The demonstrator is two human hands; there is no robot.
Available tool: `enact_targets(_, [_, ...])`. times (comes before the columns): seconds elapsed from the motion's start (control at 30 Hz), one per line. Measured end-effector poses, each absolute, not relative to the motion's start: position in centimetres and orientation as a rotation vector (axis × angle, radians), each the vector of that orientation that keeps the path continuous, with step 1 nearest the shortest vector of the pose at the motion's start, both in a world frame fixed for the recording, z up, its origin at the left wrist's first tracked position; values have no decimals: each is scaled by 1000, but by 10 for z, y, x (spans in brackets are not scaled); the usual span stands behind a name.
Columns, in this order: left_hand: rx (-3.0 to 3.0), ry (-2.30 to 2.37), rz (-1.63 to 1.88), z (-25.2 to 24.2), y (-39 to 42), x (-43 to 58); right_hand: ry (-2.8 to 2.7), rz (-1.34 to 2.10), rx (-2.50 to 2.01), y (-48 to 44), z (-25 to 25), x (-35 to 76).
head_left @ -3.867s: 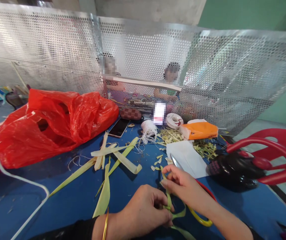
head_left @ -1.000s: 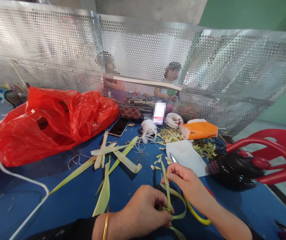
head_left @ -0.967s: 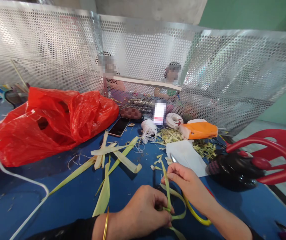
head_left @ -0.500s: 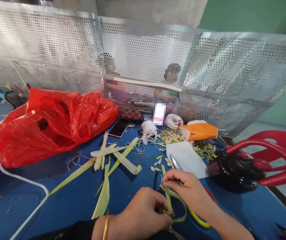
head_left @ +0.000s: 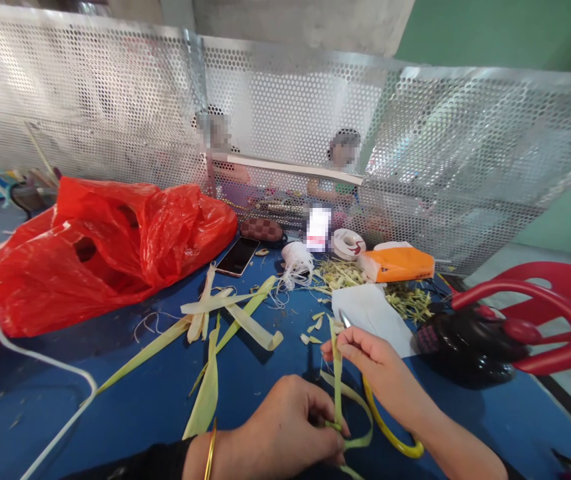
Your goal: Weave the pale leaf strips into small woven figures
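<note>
At the bottom centre, my left hand [head_left: 290, 423] pinches a knotted part of a pale green leaf strip [head_left: 337, 380] between thumb and fingers. Higher and to the right, my right hand [head_left: 375, 357] has its fingers closed on the upper part of the same strip, which stands upright between the hands. A loop of the strip curves out to the right over the blue table [head_left: 155, 407]. Under my right hand lies a tool with a yellow handle [head_left: 390, 430], partly covered. More pale leaf strips [head_left: 208, 393] lie crossed to the left of my hands.
A red plastic bag [head_left: 165, 233] fills the left side. Behind are a phone [head_left: 238, 256], white string [head_left: 298, 260], a tape roll [head_left: 348, 244] and an orange packet [head_left: 400, 263]. White paper [head_left: 372, 313] and a black pot [head_left: 470, 347] stand right. Two people sit beyond the mesh screen [head_left: 290, 100].
My right hand has moved slightly up and to the right along the strip, and its grip looks different. More of the strip shows between my hands. My left hand is nearly unmoved.
</note>
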State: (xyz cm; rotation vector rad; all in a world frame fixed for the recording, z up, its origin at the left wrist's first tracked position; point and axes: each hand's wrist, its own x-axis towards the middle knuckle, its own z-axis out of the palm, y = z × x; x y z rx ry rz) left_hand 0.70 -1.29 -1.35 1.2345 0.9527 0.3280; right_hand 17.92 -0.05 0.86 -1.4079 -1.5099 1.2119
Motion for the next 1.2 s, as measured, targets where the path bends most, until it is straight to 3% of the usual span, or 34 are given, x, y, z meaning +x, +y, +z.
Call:
enact_targets(0.33, [1021, 785, 309, -9, -10, 3, -1318, 472, -1542, 31, 0, 222])
enact_targets(0.5, [972, 812, 421, 7, 1, -4, -1376, 320, -1463, 44, 0, 232])
enact_targets(0.6, [900, 840, 553, 21, 7, -8, -1507, 364, -1502, 37, 14, 226])
enact_targets(0.8, [836, 785, 689, 41, 17, -5, -1856, 774, -1359, -4, 51, 192])
enact_targets(1.2, [899, 783, 678, 38, 25, -11, -1785, 694, -1427, 3, 53, 170])
